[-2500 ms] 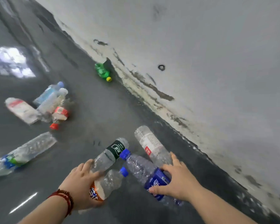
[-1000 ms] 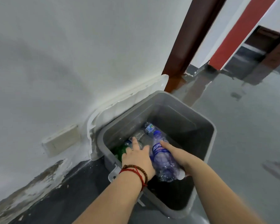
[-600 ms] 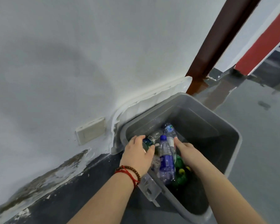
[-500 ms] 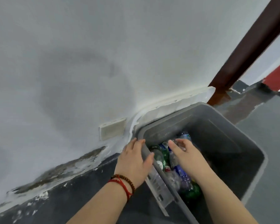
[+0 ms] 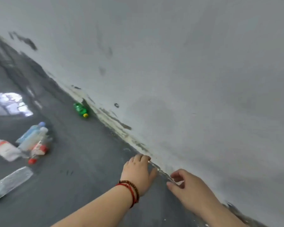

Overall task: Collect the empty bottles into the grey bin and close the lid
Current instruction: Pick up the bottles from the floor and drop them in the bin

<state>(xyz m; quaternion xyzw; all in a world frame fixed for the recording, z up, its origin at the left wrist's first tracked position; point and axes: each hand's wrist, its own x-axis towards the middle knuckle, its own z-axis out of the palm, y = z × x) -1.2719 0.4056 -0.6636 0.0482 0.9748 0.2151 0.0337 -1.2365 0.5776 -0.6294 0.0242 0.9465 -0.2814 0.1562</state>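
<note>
Bin's gone from view; your left hand (image 5: 138,172) and right hand (image 5: 186,187) are empty, so grab that green bottle (image 5: 80,110) next.

Single head-worn wide-angle view, pitched forward and down, tilted so the wall-floor seam runs diagonally from upper left to lower right. Close above both hands: left hand (image 5: 138,173), right hand (image 5: 185,185), forearms entering from bottom edge. Dark floor (image 5: 75,161) filling left half, pale wall (image 5: 187,63) filling right. Scattered bottles (image 5: 31,141) farther left. No second view.
</note>
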